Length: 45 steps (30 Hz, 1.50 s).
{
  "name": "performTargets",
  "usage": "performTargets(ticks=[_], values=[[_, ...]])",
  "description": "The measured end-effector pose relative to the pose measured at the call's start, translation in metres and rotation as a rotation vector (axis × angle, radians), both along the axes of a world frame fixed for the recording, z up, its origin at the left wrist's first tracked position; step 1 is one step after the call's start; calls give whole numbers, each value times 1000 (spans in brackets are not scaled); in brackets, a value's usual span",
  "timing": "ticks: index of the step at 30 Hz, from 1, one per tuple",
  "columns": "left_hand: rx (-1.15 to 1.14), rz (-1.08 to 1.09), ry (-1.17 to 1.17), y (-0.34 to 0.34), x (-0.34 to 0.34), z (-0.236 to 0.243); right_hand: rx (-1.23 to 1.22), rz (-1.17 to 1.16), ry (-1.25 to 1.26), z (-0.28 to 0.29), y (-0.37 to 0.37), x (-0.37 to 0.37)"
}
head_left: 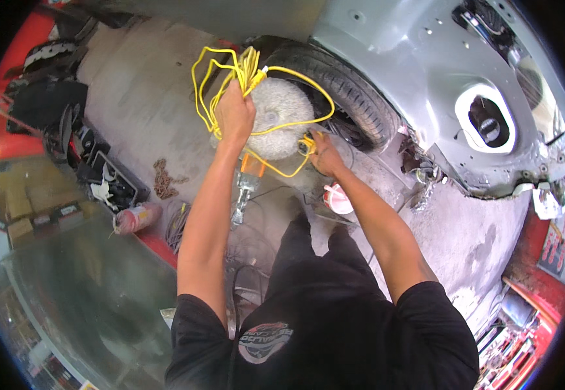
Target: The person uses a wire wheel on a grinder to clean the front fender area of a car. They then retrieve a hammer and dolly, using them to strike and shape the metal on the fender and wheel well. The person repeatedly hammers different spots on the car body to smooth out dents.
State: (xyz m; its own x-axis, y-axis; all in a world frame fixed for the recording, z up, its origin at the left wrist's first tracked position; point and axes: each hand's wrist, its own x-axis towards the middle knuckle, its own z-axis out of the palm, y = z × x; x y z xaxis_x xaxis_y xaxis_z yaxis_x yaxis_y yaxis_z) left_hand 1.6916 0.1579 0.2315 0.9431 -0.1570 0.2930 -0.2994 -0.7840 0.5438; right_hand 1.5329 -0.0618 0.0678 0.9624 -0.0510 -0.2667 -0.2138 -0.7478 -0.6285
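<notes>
My left hand is closed around a loosely looped yellow extension cord, raised in front of me. One loop of it runs right, over a round, shaggy whitish pad or cushion. To the right, my right hand grips another part of the same cord, by a thick yellow end piece with a dark face. A slack length hangs between both hands. Below the round pad is an orange thing with a metal shaft, its kind unclear.
A car tyre lies under the grey car body at far right. A white-and-red container stands near my legs. On the left are a rusty chain, a reddish bottle and a glass pane. Tools fill a red drawer.
</notes>
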Motion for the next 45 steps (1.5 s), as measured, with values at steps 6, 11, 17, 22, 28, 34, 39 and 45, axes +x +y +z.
performTargets(ticks=[6,11,17,22,28,34,39,45], values=[[50,-108,-14,6,-24,-16,53,34,121,-6,1,-10],[118,-261,64,-5,-83,-57,1,84,107,0,3,-21],[185,-305,287,-7,-92,-82,9,53,205,29,-25,-45],[172,-227,184,-27,-91,-66,8,-8,-51,33,-64,-88],[203,-287,60,-61,-124,-90,61,-230,-79,33,-103,-169],[615,-380,-2,-55,-131,-120,-75,-340,14,34,-137,-286],[625,-296,-35,-34,-123,-100,-179,-466,134,15,-141,-390],[510,-279,-95,-21,-135,-86,-165,-553,431,0,-126,-491]])
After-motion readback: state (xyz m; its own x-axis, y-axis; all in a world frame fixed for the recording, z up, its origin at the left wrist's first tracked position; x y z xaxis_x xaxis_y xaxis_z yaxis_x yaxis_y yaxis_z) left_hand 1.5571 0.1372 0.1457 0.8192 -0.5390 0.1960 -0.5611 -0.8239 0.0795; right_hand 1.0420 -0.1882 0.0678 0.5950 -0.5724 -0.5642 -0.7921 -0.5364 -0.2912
